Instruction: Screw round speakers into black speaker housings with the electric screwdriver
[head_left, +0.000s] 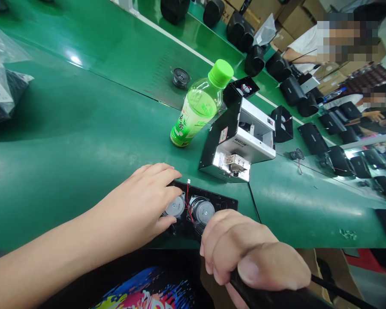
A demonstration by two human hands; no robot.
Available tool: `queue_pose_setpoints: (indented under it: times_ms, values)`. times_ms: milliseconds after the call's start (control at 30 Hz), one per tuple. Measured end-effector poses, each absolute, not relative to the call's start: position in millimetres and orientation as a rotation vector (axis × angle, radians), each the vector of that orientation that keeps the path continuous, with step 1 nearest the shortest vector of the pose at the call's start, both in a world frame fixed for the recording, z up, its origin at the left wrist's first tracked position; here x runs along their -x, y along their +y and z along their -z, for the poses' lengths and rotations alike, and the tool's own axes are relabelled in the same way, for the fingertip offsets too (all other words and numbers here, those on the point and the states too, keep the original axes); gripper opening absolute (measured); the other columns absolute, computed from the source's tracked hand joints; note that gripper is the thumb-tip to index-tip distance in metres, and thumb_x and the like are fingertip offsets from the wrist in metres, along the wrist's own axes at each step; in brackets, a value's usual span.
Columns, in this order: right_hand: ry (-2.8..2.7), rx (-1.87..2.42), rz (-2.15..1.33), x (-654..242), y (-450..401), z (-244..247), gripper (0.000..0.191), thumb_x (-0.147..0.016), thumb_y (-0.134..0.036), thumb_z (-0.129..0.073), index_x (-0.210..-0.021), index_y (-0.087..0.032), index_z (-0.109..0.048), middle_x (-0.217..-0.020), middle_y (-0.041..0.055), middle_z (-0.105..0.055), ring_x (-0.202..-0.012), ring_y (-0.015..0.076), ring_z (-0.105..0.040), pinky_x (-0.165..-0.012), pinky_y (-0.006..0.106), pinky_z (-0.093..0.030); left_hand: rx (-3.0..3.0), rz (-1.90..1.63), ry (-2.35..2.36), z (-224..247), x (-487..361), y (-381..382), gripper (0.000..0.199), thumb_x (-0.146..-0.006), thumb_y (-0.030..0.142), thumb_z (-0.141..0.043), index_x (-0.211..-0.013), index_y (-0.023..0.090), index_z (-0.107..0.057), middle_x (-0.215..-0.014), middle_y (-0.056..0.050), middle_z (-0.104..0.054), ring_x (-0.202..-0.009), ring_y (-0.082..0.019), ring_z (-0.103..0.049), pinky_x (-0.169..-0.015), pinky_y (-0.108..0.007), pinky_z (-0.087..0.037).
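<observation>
Panel (pixel 216 198) lies lengthwise left-to-right, left end under the left hand (pixel 148 193), fingers spread; right hand (pixel 242 244) wraps its fingers round a tool (pixel 270 298).

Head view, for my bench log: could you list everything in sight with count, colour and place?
bench: at least 1, green, across the view
panel: 1, black, between the hands
mounted drivers: 2, grey-backed, in the panel
wire: red, over the panel
bottle: 1, green, centre
machine: 1, silver and black, right of bottle
loose drivers: at least 2, dark, beyond bottle and at right
speaker boxes: many, black, far side
bagged item: 1, dark, left edge
cartons: several, brown, upper right
co-workers: at least 2, upper right
tool: 1, black, in right hand
left hand: 1, bare, on panel
right hand: 1, bare, lower right
</observation>
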State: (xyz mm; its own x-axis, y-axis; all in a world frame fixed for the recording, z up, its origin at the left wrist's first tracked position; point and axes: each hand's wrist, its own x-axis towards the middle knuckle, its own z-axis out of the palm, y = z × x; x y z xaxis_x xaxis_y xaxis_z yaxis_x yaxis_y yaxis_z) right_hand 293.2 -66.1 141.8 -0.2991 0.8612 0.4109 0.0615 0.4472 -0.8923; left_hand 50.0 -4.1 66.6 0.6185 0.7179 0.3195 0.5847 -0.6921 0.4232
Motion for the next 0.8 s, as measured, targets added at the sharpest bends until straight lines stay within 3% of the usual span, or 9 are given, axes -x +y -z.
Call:
queue_pose_setpoints:
  times_ms: [167,267,433,533,667,733,800]
  values:
    - [-1.653,0.855,-0.982,-293,-69,-141,0.044,-0.133,-0.045,-0.067,-0.091,-0.03,-0.069,-0.069,-0.0066,-0.075,-0.055,0.0166,-0.074,-0.07,0.033,-0.071,-2.602,-0.742,1.025,-65,-46,-5,0.033,-0.086,0.024,-0.103,-0.118,0.023,-0.094,-0.149,-0.019,-0.092,-0.139,-0.048,-0.087,-0.112,-0.068,-0.079]
    - [-1.696,0.919,-1.005,-293,-71,-137,0.056,-0.134,-0.048,-0.064,-0.081,-0.027,-0.065,-0.065,-0.0036,-0.074,-0.058,0.0172,-0.077,-0.073,0.032,-0.072,-2.614,-0.753,1.016,-64,-44,-6,0.035,-0.087,0.022,-0.1,-0.122,0.022,-0.093,-0.151,-0.02,-0.091,-0.139,-0.048,-0.087,-0.109,-0.068,-0.08]
    - [-1.574,0.791,-0.913,-290,-73,-128,0.032,-0.133,-0.041,-0.069,-0.105,-0.034,-0.081,-0.068,-0.0087,-0.073,-0.05,0.015,-0.071,-0.067,0.032,-0.071,-2.572,-0.699,1.041,-60,-42,-9,0.038,-0.088,0.019,-0.097,-0.126,0.025,-0.092,-0.156,-0.018,-0.09,-0.149,-0.049,-0.083,-0.121,-0.071,-0.076]
    - [-1.65,0.79,-0.935,-294,-72,-121,0.033,-0.134,-0.039,-0.067,-0.104,-0.033,-0.082,-0.072,-0.0067,-0.079,-0.054,0.017,-0.078,-0.07,0.034,-0.074,-2.562,-0.628,1.034,-58,-39,-8,0.043,-0.089,0.021,-0.097,-0.131,0.027,-0.093,-0.16,-0.017,-0.089,-0.151,-0.05,-0.083,-0.121,-0.073,-0.076]
    - [-1.637,0.724,-0.876,-294,-74,-103,0.029,-0.135,-0.031,-0.065,-0.147,-0.043,-0.089,-0.079,-0.0054,-0.089,-0.059,0.0198,-0.086,-0.07,0.035,-0.075,-2.598,-0.564,1.004,-56,-33,-1,0.052,-0.09,0.024,-0.096,-0.141,0.031,-0.093,-0.167,-0.015,-0.088,-0.154,-0.049,-0.083,-0.124,-0.071,-0.075]
    - [-1.527,0.728,-0.858,-289,-75,-96,0.031,-0.136,-0.042,-0.063,-0.156,-0.047,-0.087,-0.077,-0.0059,-0.087,-0.057,0.0206,-0.083,-0.066,0.035,-0.072,-2.599,-0.561,1.004,-56,-30,2,0.052,-0.09,0.022,-0.094,-0.141,0.033,-0.093,-0.166,-0.013,-0.088,-0.153,-0.048,-0.083,-0.125,-0.07,-0.075]
    - [-1.407,0.769,-0.877,-287,-74,-101,0.039,-0.133,-0.066,-0.063,-0.152,-0.044,-0.089,-0.076,-0.004,-0.084,-0.056,0.0226,-0.078,-0.062,0.038,-0.07,-2.576,-0.564,0.999,-54,-29,5,0.051,-0.09,0.022,-0.094,-0.14,0.034,-0.094,-0.164,-0.012,-0.089,-0.152,-0.048,-0.084,-0.124,-0.069,-0.075]
